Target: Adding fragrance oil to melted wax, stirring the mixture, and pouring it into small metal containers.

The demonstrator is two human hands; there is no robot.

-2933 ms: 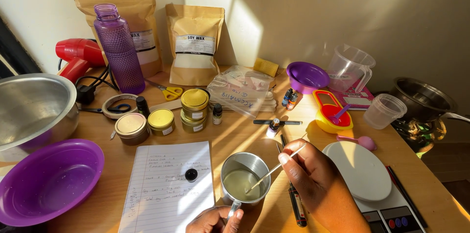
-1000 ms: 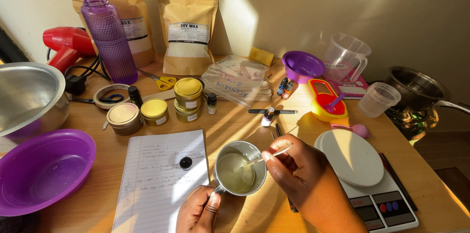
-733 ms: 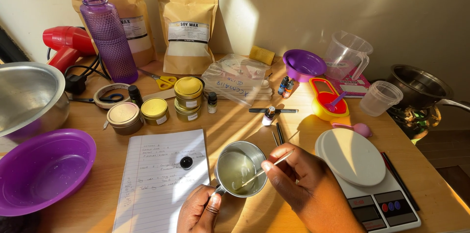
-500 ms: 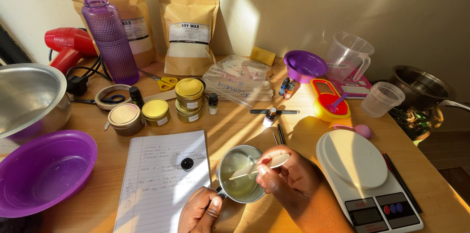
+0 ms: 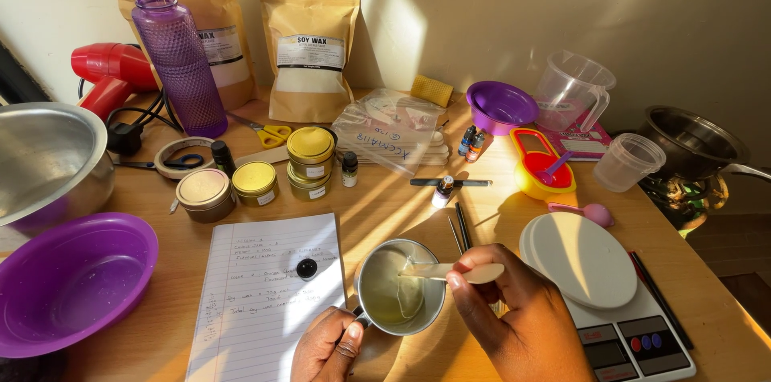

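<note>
Sunlight slanted across the wooden table (image 5: 385,205) set against a pale wall. Near its front edge stood a small metal cup (image 5: 399,286) of pale liquid; the left hand (image 5: 328,347) pinched its handle, and the right hand (image 5: 514,310) gripped a wooden stick (image 5: 450,272) lying across its rim. Left of the cup lay a lined sheet (image 5: 269,294), right a kitchen scale (image 5: 610,290). Behind it stood yellow-lidded tins (image 5: 310,155), then two tan pouches (image 5: 309,49) with white labels by a purple bottle (image 5: 178,57).
</note>
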